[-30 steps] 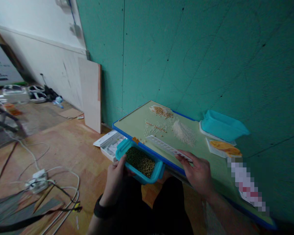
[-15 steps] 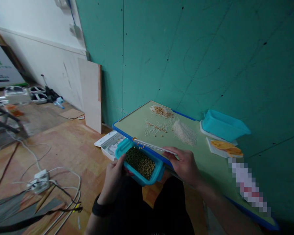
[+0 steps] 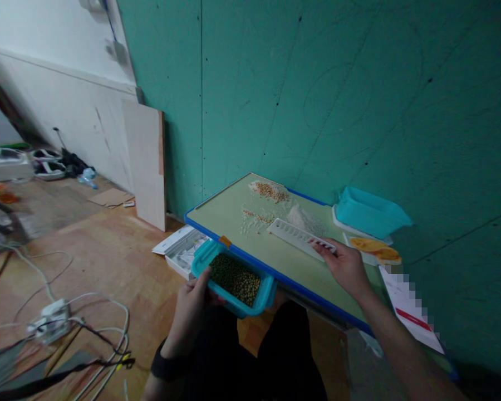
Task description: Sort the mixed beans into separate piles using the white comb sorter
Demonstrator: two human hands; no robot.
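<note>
My left hand (image 3: 195,295) grips the near left side of a turquoise plastic container (image 3: 268,292), held just below the table's front edge. Inside lie green beans (image 3: 226,266) on the left and yellowish beans (image 3: 248,287) on the right. With my right hand (image 3: 345,266) I hold a white plastic strip with a row of square holes (image 3: 290,234) over the table (image 3: 221,214). Beyond the strip is a mound of white grains, like rice (image 3: 303,218). A pile of tan beans on white grains (image 3: 271,191) sits farther back, and a short line of beans (image 3: 255,215) lies among scattered grains.
At the table's right stand an upturned-looking turquoise tub (image 3: 371,214), a folded orange cloth (image 3: 376,250) and a white paper (image 3: 409,306). An open white box (image 3: 183,253) lies on the floor behind the container. Cables and a power strip (image 3: 52,320) spread at left. A green wall (image 3: 317,100) rises behind.
My right hand has moved the strip from the table's front edge, above the container, rightward and farther over the tabletop. The container stays in my left hand. The view has shifted slightly.
</note>
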